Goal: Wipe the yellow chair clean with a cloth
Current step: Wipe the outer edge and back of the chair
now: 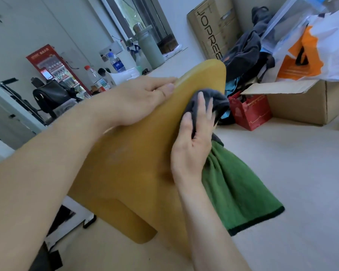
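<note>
The yellow chair (133, 163) fills the middle of the view, its curved back rising to a rounded top edge near the upper centre. My left hand (141, 100) lies across the top left of the back, fingers curled over the edge, holding it. My right hand (194, 141) presses a cloth (237, 184) against the right side of the back, thumb and fingers wrapped round the bunched part. The cloth is grey at the bunched top and green with a dark hem where it hangs down to the right.
A red gift bag (249, 112) and an open cardboard box (301, 100) stand on the pale floor to the right, with piled clothes and plastic bags behind. A counter at the back left carries water bottles (115, 61) and a flask (149, 45). A black chair stands at the left.
</note>
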Demonstrator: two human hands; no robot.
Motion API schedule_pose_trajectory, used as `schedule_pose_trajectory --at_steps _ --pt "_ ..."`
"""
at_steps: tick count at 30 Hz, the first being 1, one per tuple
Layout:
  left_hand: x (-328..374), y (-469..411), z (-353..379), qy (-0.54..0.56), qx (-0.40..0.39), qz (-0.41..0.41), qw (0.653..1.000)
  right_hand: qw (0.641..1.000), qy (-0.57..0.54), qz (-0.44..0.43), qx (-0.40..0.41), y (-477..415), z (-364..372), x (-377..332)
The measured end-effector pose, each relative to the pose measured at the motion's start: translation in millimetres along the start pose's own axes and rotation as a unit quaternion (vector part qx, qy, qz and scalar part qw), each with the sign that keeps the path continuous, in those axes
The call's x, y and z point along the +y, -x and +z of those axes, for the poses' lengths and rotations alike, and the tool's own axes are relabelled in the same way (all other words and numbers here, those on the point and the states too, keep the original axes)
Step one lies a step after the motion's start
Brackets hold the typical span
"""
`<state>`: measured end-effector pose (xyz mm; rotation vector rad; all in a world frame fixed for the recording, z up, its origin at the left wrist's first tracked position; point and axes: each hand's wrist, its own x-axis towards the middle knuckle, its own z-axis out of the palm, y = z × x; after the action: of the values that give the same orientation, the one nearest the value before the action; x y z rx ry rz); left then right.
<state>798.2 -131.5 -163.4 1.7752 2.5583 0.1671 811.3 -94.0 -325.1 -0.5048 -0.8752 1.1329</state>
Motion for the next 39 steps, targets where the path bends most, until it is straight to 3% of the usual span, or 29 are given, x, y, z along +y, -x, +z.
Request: schedule_pose_trajectory --at_steps 3,10,13,17,23,26,28,30,32,35,37,39 --pt "-27 28 -2 0.023 -0.034 -0.047 0.998 0.995 0.050 -0.076 -0.049 -8 -4 -11" --pt "-18 32 16 -0.053 0.076 -0.008 0.996 0.982 0.090 -0.166 -0.027 -12 5 -19" --pt "1 25 24 -0.098 0.098 -0.013 0.990 0.992 0.042 -0.112 -0.047 -45 -9 -14" --pt "27 8 29 -0.123 0.122 0.022 0.985 0.992 -0.055 0.048 -0.104 -109 -21 -7" --pt "21 -39 15 -0.056 0.072 -0.023 0.996 0.991 -0.059 -0.008 -0.121 -2 7 -8" --pt "16 -44 6 0.014 0.031 -0.050 0.998 0.990 -0.033 -0.003 -0.134 -18 14 -1" --pt "14 -39 5 0.006 0.020 -0.049 0.999 0.990 -0.025 0.039 -0.131 -55 14 19" --pt "15 -35 6 -0.039 0.024 -0.047 0.998 0.983 -0.035 0.134 -0.123 -88 12 33" --pt "18 -35 8 -0.093 0.051 -0.046 0.993 0.980 -0.015 0.159 -0.114 -82 12 30" --pt "18 -38 10 -0.185 0.114 -0.015 0.976 0.994 -0.021 0.003 -0.103 -41 19 -1" --pt "17 -34 12 -0.190 0.121 0.003 0.974 0.990 -0.043 -0.089 -0.100 -44 27 -2" --pt "15 -27 9 -0.164 0.129 0.015 0.978 0.994 -0.031 -0.074 -0.075 -61 30 16"
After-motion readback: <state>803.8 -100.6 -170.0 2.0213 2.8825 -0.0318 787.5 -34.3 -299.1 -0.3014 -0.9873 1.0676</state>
